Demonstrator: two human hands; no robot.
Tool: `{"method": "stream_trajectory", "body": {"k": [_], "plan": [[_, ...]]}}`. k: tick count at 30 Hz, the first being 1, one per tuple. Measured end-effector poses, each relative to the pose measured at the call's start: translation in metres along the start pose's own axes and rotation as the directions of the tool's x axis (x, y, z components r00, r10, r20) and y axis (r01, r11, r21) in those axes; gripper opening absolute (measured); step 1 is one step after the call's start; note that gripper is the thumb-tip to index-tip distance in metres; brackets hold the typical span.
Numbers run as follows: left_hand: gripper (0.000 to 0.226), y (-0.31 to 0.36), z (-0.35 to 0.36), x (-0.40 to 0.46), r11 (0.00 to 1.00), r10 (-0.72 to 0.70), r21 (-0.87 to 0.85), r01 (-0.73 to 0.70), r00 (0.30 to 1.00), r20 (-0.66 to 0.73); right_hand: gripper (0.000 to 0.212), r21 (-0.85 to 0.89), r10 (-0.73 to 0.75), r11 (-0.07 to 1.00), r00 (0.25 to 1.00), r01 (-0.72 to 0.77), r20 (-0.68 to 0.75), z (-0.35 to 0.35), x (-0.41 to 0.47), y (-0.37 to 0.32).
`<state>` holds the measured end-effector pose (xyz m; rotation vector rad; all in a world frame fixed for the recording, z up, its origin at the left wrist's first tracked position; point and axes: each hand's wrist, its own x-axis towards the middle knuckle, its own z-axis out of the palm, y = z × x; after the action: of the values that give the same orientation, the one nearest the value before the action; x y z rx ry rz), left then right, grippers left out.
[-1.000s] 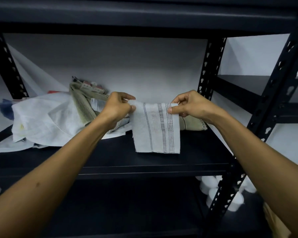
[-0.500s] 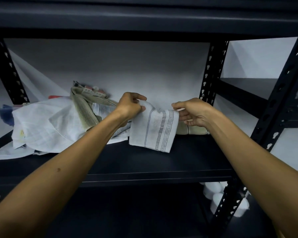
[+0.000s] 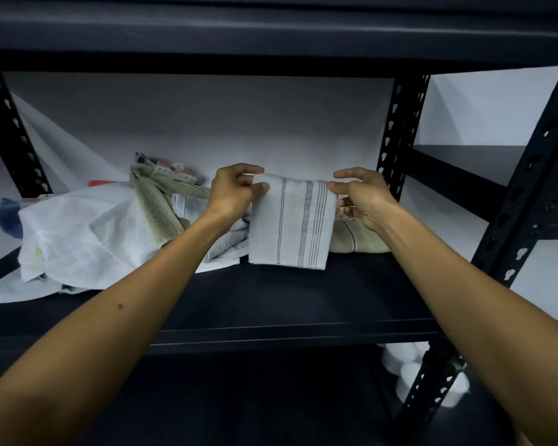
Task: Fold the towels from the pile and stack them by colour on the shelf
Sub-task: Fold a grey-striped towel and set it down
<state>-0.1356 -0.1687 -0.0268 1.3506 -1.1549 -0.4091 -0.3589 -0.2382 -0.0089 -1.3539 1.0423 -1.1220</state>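
The left hand (image 3: 236, 191) pinches the upper left corner of a white striped towel (image 3: 290, 225) between thumb and curled fingers, and the right hand (image 3: 360, 196) pinches the upper right corner, thumb on the near face and the other fingers tucked behind the cloth. Between the two grips the top edge runs fairly level and taut, and the towel hangs as a narrow folded panel whose lower edge touches or nearly touches the dark shelf (image 3: 287, 304); I cannot tell which. The step in hand appears to be squaring up this fold before laying it down. To do it well, both pinches should stay at equal height so the grey stripes hang straight, and the layers should be matched corner to corner before any further fold, since thin cloth slips out of line easily. Just behind and to the right lies a folded beige towel (image 3: 356, 241), which suggests a stack of another colour, so the white one probably wants its own spot beside it, not on top. To the left sits the unfolded pile (image 3: 87, 233), a large white cloth over olive and patterned pieces, close enough that a careless lowering could catch its edge. Lowering the panel flat and letting go with both hands together should keep the fold tidy.
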Motion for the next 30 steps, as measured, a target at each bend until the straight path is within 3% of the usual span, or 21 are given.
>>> {"method": "stream_trajectory", "body": {"k": [3, 6, 9, 12, 15, 19, 22, 24, 26, 30], "plan": [[0.027, -0.009, -0.005, -0.034, 0.996, 0.071, -0.066, -0.066, 0.994, 0.080, 0.031, 0.027, -0.067, 0.998, 0.996, 0.065, 0.058, -0.009, -0.012, 0.019], [0.033, -0.026, -0.010, -0.082, 0.995, 0.046, -0.099, -0.031, 0.987, 0.157, 0.038, 0.017, 0.014, 1.000, 0.984, -0.017, 0.176, -0.024, -0.038, 0.047], [0.041, -0.045, -0.017, -0.132, 0.997, 0.001, -0.080, 0.022, 0.961, 0.275, 0.042, -0.135, 0.148, 0.985, 0.922, -0.106, 0.359, -0.046, -0.066, 0.076], [0.045, -0.058, -0.023, -0.166, 1.000, 0.011, -0.010, -0.007, 0.895, 0.447, 0.044, -0.319, 0.230, 0.944, 0.861, -0.084, 0.454, -0.063, -0.079, 0.095], [0.042, -0.060, -0.020, -0.175, 0.985, 0.099, 0.063, -0.160, 0.825, 0.556, 0.039, -0.445, 0.214, 0.895, 0.907, -0.033, 0.362, -0.072, -0.070, 0.100], [0.036, -0.073, -0.014, -0.150, 0.897, 0.227, 0.252, -0.363, 0.867, 0.442, 0.036, -0.524, 0.054, 0.851, 0.993, 0.010, 0.107, -0.070, -0.046, 0.111], [0.046, -0.091, -0.010, -0.127, 0.817, 0.169, 0.433, -0.380, 0.877, 0.451, 0.036, -0.772, -0.184, 0.623, 0.983, 0.125, 0.011, -0.061, -0.043, 0.114], [0.049, -0.098, -0.008, -0.119, 0.806, 0.129, 0.450, -0.385, 0.855, 0.502, 0.031, -0.782, -0.305, 0.564, 0.947, 0.265, 0.101, -0.050, -0.052, 0.114], [0.045, -0.099, -0.005, -0.116, 0.790, 0.127, 0.453, -0.413, 0.834, 0.537, 0.028, -0.731, -0.380, 0.511, 0.882, 0.452, 0.280, -0.039, -0.063, 0.114], [0.022, -0.093, -0.002, -0.110, 0.828, 0.191, 0.372, -0.420, 0.834, 0.517, 0.038, -0.634, -0.250, 0.412, 0.750, 0.655, 0.612, -0.026, -0.083, 0.115]]}}
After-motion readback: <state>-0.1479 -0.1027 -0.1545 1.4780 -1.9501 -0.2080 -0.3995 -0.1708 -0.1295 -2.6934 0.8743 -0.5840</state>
